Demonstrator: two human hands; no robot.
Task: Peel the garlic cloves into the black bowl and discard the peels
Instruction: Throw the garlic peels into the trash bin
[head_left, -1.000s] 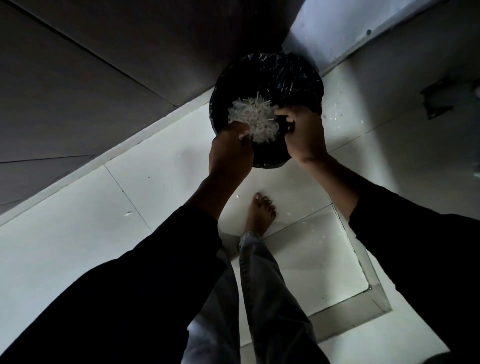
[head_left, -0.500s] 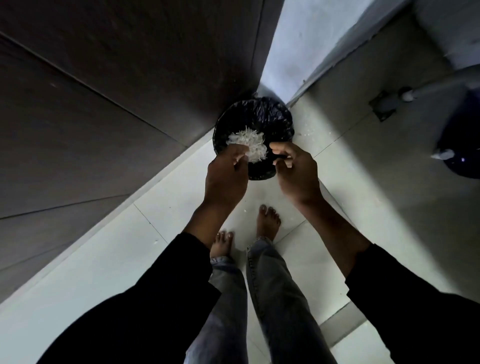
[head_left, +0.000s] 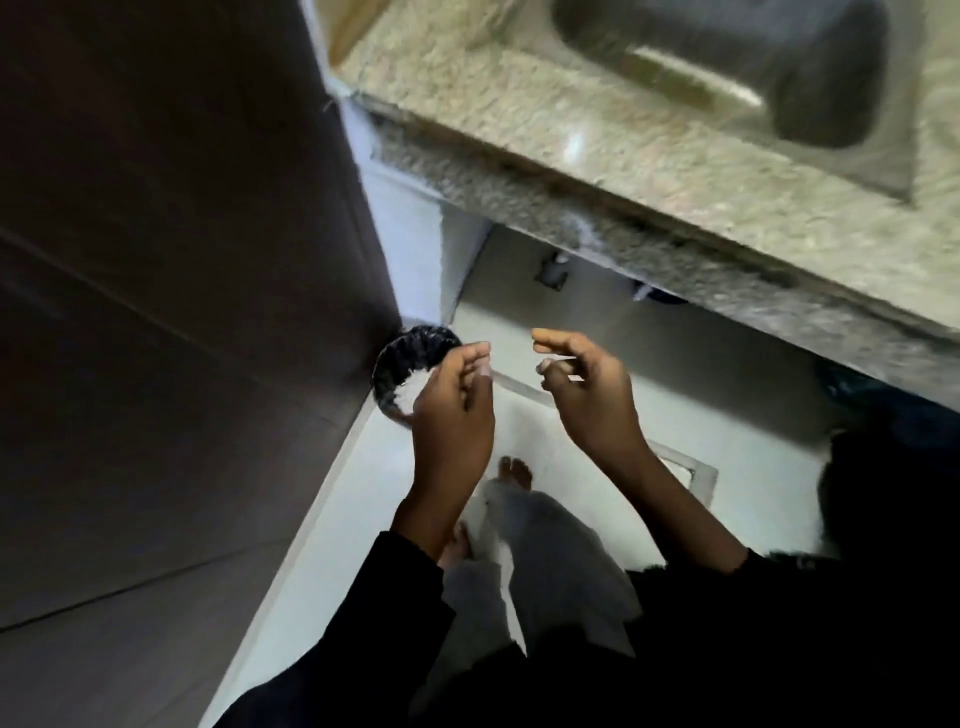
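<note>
A round bin lined with a black bag stands on the floor in the corner, far below my hands. A heap of white garlic peels lies inside it, partly hidden by my left hand. My left hand hovers above the bin's right edge, its fingers loosely curled with nothing between them. Just to its right, my right hand is held apart from it, fingers relaxed and also holding nothing. No black bowl or garlic cloves are in view.
A speckled stone counter with a steel sink juts out above right. A dark panel fills the left side. My bare feet stand on pale floor tiles near a floor drain frame.
The view has risen, so the bin looks smaller and the counter and sink have come into sight. Both hands have lifted away from the bin and moved apart.
</note>
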